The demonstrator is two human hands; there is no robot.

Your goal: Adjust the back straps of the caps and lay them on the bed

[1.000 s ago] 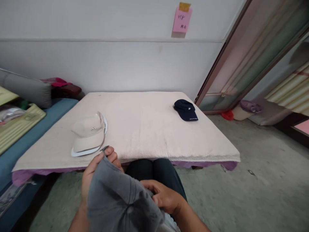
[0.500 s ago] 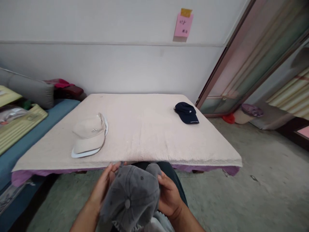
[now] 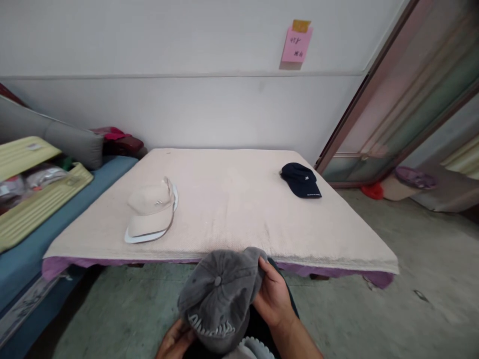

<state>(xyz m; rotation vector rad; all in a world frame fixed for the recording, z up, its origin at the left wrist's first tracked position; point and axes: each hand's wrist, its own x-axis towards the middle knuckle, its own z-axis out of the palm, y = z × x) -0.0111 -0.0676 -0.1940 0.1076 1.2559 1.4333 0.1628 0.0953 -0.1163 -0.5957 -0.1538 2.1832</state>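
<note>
I hold a grey cap (image 3: 219, 294) with pale lettering on its front just below the near edge of the table. My right hand (image 3: 275, 296) grips the cap's right side, fingers curled on the crown. My left hand (image 3: 175, 341) is under the cap's brim at the bottom of the view, mostly hidden by it. A beige cap (image 3: 151, 211) with a white-edged brim lies on the table's left part. A dark navy cap (image 3: 301, 180) lies at the far right of the table.
A low table (image 3: 232, 219) covered with a cream cloth over purple stands against a white wall with a pink note (image 3: 296, 44). A blue couch (image 3: 22, 249) with yellow-green mats and cushions is on the left. Sliding glass doors (image 3: 396, 114) stand to the right above a concrete floor.
The grey cap has been turned so its crown and lettered front face up. My left hand dropped from the cap's left side to beneath the brim. The view shifted slightly left.
</note>
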